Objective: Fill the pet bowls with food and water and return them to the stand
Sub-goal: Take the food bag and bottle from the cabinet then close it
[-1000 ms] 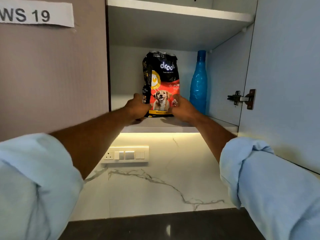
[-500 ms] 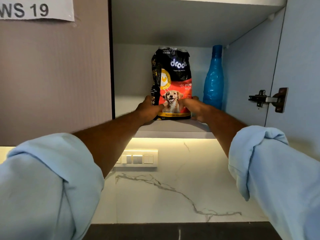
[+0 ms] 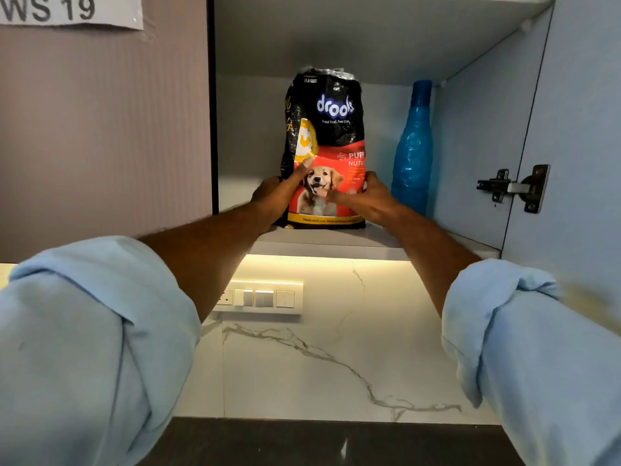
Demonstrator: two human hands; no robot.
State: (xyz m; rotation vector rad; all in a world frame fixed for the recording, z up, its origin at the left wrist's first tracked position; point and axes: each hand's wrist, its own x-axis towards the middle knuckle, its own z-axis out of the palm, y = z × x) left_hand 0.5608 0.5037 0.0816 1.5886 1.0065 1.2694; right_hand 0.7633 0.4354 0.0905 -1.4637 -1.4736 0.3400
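A black and red bag of puppy food [image 3: 327, 122] stands upright on the lower shelf [image 3: 322, 238] of an open wall cabinet. My left hand [image 3: 275, 196] grips its lower left side, thumb pressed on the front. Wrapped around the lower right corner is my right hand [image 3: 364, 198], fingers across the printed dog picture. A blue plastic water bottle [image 3: 411, 146] stands on the same shelf just right of the bag. No pet bowls or stand are in view.
The cabinet door [image 3: 578, 146] hangs open at right, its hinge [image 3: 514, 188] sticking out. A closed door with a paper label [image 3: 67, 10] is at left. Below are a lit marble backsplash with a switch panel [image 3: 260, 299] and a dark countertop [image 3: 319, 442].
Both hands have shifted higher on the bag, the left thumb now on its front. The bag still stands on the shelf. The camera has moved closer.
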